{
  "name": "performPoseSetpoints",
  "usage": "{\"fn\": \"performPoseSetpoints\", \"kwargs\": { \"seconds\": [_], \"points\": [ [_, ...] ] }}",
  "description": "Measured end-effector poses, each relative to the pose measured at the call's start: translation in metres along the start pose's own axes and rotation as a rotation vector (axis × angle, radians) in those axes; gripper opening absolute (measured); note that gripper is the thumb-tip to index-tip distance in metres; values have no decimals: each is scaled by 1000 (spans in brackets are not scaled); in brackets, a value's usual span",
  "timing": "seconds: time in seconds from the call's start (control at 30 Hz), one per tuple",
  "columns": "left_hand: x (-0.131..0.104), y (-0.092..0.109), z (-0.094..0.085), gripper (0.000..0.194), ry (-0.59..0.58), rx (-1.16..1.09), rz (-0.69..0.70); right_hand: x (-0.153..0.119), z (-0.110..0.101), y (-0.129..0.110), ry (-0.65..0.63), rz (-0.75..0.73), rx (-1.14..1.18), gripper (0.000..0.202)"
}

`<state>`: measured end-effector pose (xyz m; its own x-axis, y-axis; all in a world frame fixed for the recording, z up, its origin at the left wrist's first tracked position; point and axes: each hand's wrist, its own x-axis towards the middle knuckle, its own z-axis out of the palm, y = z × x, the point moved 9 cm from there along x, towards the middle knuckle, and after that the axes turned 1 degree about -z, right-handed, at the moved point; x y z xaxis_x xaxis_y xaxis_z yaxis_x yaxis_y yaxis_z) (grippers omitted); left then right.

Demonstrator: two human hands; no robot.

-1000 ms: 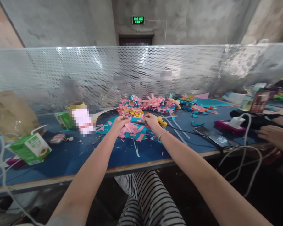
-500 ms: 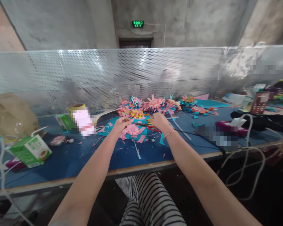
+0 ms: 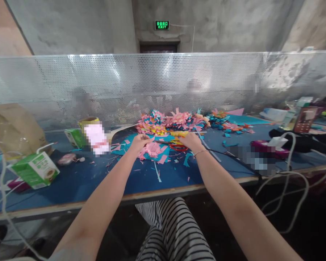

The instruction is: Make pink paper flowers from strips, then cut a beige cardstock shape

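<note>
My left hand (image 3: 141, 142) is closed in a pinch at the left of a pink paper flower (image 3: 152, 149), its fingertips on a bit of pink paper. The flower lies on a blue paper sheet (image 3: 165, 156) strewn with pink scraps. To the right, my right hand (image 3: 192, 140) is closed around the end of a yellow tool (image 3: 179, 134); its exact kind is unclear. Red-handled scissors (image 3: 178, 147) lie just below that tool, close to my right fingers. Behind both hands sits a row of fringed paper flowers (image 3: 178, 119), pink, blue and yellow.
At left stand a green-and-white carton (image 3: 38, 170), a lit phone (image 3: 97, 138) and a roll of yellow tape (image 3: 89, 121). A dark blurred device (image 3: 250, 159), a purple tissue pack (image 3: 270, 148) and white cables (image 3: 289, 145) are at right. A perforated metal screen (image 3: 163, 83) runs along the back.
My right hand has shifted slightly right, and more of the yellow tool and the red scissor handles shows. My left hand stays by the pink flower.
</note>
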<state>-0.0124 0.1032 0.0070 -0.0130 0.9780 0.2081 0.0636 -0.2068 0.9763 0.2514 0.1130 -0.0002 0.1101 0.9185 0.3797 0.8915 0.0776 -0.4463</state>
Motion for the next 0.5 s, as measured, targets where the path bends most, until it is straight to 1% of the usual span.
{"fn": "performPoseSetpoints", "kwargs": {
  "seconds": [0.03, 0.1, 0.3, 0.5],
  "points": [
    [1, -1, 0, 27, 1, 6, 0, -1, -5, 2, 25, 64, -23, 50],
    [3, -3, -2, 27, 8, 21, -5, -3, -12, -3, 61, 97, -42, 54],
    [5, -9, -6, 27, 30, 69, -49, -10, -14, -40, 82, -120, -50, 46],
    [1, -7, -2, 27, 14, 86, -72, -14, -11, -55, 108, -220, -54, 43]
  ]
}}
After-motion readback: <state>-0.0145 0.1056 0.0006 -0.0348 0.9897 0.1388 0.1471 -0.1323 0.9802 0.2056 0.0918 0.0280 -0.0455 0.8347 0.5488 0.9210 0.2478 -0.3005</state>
